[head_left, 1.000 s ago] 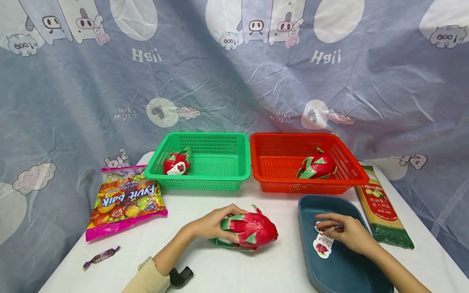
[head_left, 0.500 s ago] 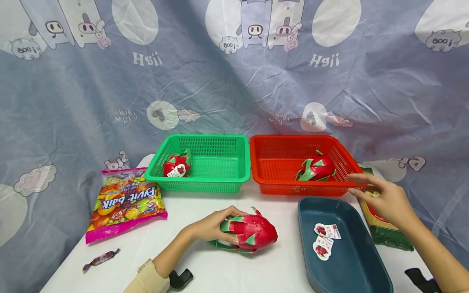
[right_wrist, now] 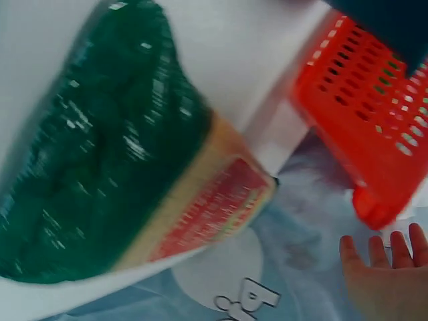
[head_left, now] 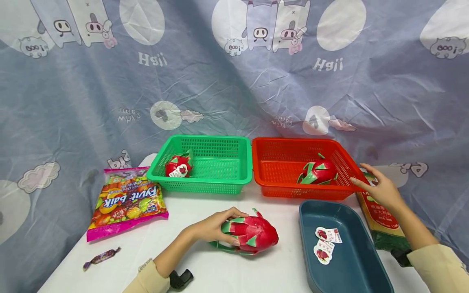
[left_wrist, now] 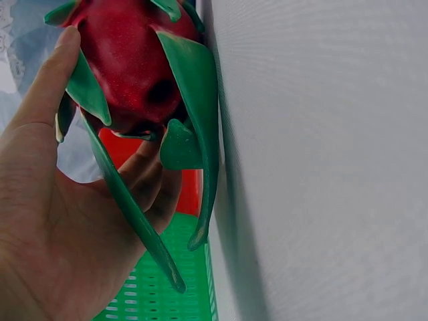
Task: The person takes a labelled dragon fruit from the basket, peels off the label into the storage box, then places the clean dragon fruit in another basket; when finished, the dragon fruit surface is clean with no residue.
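A red dragon fruit (head_left: 258,234) with green scales lies on the white table, and my left hand (head_left: 212,226) grips its leafy end. In the left wrist view the thumb lies along one side of the fruit (left_wrist: 127,60), the fingers partly hidden behind it. My right hand (head_left: 382,193), fingers spread and holding nothing, is beside the right rim of the red basket (head_left: 293,190), above a spaghetti bag (head_left: 386,221). Whether it touches the rim is unclear in the head view; the right wrist view shows the fingers (right_wrist: 378,251) near the basket's corner.
Another dragon fruit (head_left: 320,170) lies in the red basket. The green basket (head_left: 205,187) holds a dragon fruit (head_left: 179,165) bearing a sticker. Two stickers (head_left: 326,244) lie in a blue tray (head_left: 355,260). A candy bag (head_left: 128,201) and a wrapped candy (head_left: 102,256) are at left.
My right hand has left the stickers in the blue tray and moved up and right to the red basket's side. The left hand still holds the dragon fruit in place.
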`<state>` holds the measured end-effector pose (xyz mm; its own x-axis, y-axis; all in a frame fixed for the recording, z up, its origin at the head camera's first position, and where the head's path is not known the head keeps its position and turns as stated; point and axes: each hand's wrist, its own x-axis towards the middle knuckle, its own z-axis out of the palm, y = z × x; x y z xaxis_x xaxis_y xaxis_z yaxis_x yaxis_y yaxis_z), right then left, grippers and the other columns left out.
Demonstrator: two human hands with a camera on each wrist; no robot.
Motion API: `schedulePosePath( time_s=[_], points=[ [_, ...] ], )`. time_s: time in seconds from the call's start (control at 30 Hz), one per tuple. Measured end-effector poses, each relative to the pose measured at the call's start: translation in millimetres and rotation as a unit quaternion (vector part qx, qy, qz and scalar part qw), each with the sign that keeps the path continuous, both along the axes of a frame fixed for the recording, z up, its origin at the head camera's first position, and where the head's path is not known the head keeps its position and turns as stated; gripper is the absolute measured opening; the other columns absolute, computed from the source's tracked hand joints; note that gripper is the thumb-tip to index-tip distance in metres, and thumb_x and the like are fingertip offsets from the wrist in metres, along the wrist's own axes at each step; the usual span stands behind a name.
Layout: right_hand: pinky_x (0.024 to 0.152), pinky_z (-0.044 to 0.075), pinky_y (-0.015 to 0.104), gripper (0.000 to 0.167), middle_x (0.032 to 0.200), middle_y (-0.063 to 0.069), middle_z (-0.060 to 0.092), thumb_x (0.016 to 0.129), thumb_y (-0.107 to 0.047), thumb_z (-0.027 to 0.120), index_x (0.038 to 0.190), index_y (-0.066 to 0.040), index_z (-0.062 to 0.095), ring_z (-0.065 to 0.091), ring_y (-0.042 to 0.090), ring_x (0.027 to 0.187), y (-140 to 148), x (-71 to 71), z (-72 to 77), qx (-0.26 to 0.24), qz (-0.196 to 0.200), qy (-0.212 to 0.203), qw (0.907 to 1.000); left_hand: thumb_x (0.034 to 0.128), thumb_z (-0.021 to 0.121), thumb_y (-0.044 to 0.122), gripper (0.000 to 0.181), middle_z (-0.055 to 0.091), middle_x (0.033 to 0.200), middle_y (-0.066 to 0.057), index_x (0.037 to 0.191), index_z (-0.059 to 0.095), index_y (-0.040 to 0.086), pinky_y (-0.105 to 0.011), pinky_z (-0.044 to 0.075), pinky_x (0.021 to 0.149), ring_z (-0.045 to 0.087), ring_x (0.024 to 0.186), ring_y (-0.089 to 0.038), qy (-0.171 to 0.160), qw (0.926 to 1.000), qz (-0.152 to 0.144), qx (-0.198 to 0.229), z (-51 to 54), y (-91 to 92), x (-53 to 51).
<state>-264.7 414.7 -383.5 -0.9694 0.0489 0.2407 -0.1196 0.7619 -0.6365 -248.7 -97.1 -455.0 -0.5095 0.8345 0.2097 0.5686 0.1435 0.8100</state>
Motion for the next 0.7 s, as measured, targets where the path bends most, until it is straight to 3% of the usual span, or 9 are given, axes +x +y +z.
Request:
schedulePosePath(
  time_s=[0.17, 0.33, 0.47, 0.7],
  points=[
    [0.078, 0.039, 0.067, 0.08, 0.143, 0.033, 0.019, 0.091, -0.041, 0.054, 0.149, -0.011, 0.006, 0.035, 0.055, 0.111, 7.4, -5.8, -16.6, 0.001, 0.02, -0.023, 0.9995, 0.0781, 0.075, 0.028, 0.064, 0.054, 0.123, 0.006, 0.13, 0.039, 0.027, -0.029, 0.046, 0.088, 0.051, 0.11, -0.011, -0.002, 1.0, 0.001, -0.005, 0.1, -0.3, -0.5],
    [0.076, 0.036, 0.068, 0.077, 0.131, 0.037, 0.032, 0.093, -0.042, 0.049, 0.148, -0.01, 0.006, 0.04, 0.051, 0.104, 14.9, -7.4, -28.2, 0.014, 0.02, -0.035, 0.9991, 0.0777, 0.075, 0.028, 0.065, 0.052, 0.124, 0.005, 0.131, 0.038, 0.029, -0.028, 0.047, 0.087, 0.049, 0.112, -0.015, 0.002, 0.9999, 0.008, -0.012, -0.3, 1.5, -1.0],
    [0.076, 0.035, 0.068, 0.077, 0.13, 0.038, 0.032, 0.093, -0.043, 0.047, 0.149, -0.013, 0.003, 0.04, 0.053, 0.104, 17.7, -6.5, -33.4, 0.009, 0.012, -0.042, 0.999, 0.0769, 0.076, 0.03, 0.067, 0.049, 0.124, 0.005, 0.132, 0.038, 0.032, -0.028, 0.048, 0.083, 0.046, 0.114, -0.017, 0.005, 0.9998, 0.015, -0.015, -0.3, 2.6, -0.2],
    [0.081, 0.029, 0.071, 0.077, 0.135, 0.04, 0.024, 0.093, -0.043, 0.048, 0.148, -0.016, 0.001, 0.035, 0.056, 0.108, 13.6, -6.2, -36.3, -0.02, 0.006, -0.036, 0.9991, 0.0745, 0.077, 0.032, 0.064, 0.049, 0.124, 0.006, 0.129, 0.044, 0.028, -0.027, 0.048, 0.084, 0.047, 0.112, -0.014, 0.045, 0.999, 0.006, 0.0, 4.6, 2.5, 4.6]
  ],
)
